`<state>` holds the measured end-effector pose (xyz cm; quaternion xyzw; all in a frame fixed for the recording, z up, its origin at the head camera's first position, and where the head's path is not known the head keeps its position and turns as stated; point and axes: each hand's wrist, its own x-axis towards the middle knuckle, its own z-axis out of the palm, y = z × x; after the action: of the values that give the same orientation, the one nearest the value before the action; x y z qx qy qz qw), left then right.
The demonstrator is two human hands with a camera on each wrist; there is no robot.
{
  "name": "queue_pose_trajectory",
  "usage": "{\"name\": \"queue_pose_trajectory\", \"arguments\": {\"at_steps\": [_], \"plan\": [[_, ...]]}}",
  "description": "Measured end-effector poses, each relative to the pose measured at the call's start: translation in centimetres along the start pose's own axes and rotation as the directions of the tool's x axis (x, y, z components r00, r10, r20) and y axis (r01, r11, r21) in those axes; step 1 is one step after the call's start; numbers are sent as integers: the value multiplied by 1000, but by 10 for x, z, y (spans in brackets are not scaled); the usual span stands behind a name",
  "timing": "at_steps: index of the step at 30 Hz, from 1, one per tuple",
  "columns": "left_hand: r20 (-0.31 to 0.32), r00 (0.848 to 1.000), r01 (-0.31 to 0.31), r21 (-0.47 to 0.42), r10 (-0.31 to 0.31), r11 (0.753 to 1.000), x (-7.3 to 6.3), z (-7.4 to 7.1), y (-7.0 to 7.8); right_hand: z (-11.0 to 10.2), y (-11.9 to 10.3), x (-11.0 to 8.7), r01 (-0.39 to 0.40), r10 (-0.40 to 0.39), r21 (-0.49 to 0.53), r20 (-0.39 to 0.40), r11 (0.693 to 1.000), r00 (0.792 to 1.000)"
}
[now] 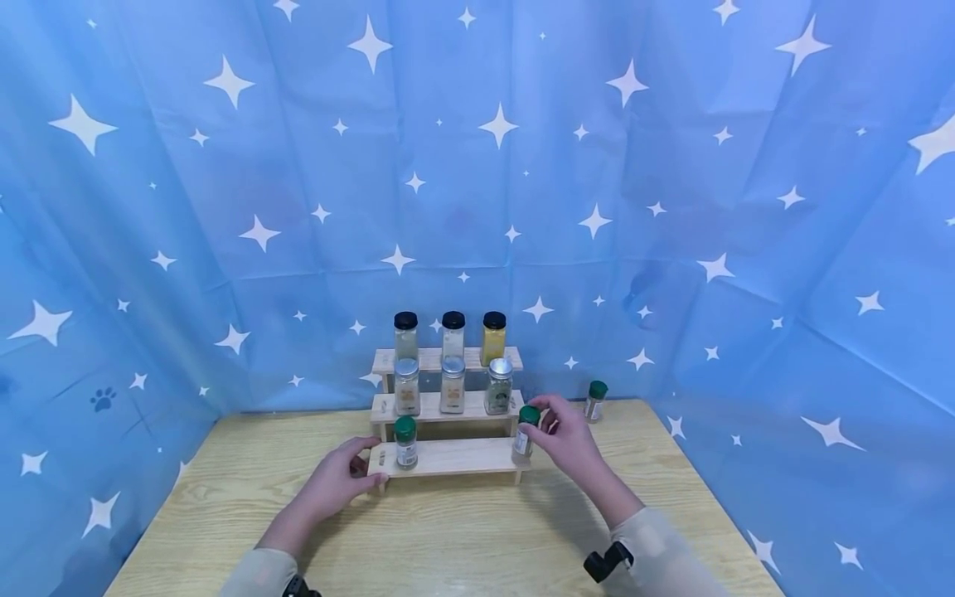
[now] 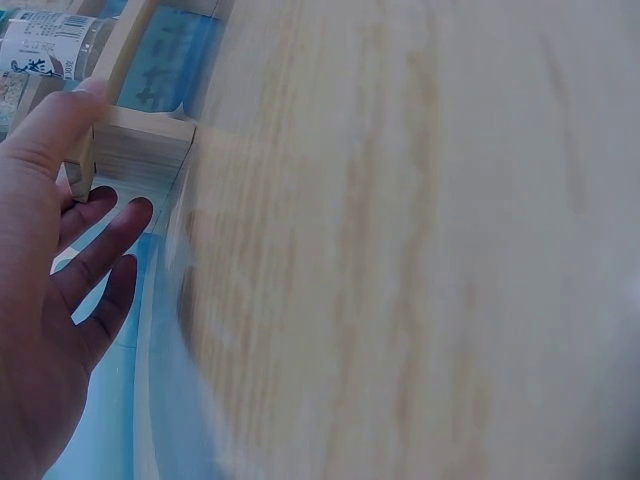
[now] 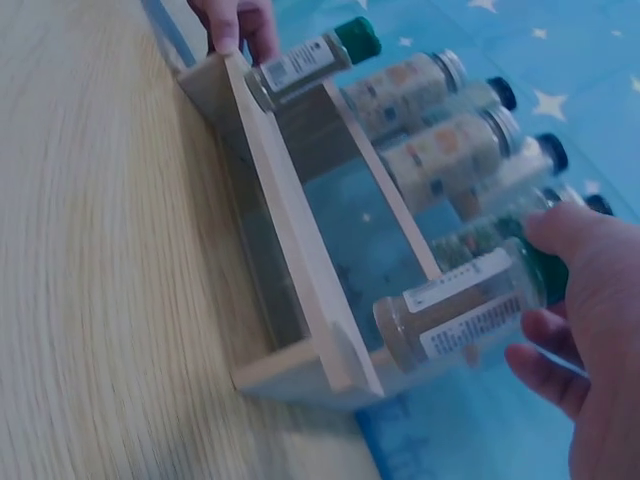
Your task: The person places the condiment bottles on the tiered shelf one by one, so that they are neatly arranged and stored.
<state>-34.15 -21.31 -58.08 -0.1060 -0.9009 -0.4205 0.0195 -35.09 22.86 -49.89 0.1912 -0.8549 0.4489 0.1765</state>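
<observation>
A three-step wooden spice rack stands on the table. My left hand holds the left end of its lowest step, with the thumb at the front edge and the other fingers loosely bent. At the right end of that step, my right hand pinches a green-capped spice jar by its cap. The jar is nearly upright; whether its base touches the wood I cannot tell. Another green-capped jar stands at the step's left end, close to my left hand.
Silver-capped jars line the middle step, black-capped jars the top one. A further green-capped jar stands on the table behind my right hand. A blue star-patterned curtain hangs around the back and sides.
</observation>
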Motion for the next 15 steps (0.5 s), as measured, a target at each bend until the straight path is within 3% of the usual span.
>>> {"name": "queue_pose_trajectory", "arguments": {"at_steps": [6, 15], "plan": [[-8, 1000, 0, -6, 0, 1000, 0, 0, 2, 20, -6, 3, 3, -4, 31, 38, 1000, 999], [-10, 1000, 2, -2, -2, 1000, -1, 1, 3, 45, -20, 8, 88, -91, 46, 76, 995, 993]]}}
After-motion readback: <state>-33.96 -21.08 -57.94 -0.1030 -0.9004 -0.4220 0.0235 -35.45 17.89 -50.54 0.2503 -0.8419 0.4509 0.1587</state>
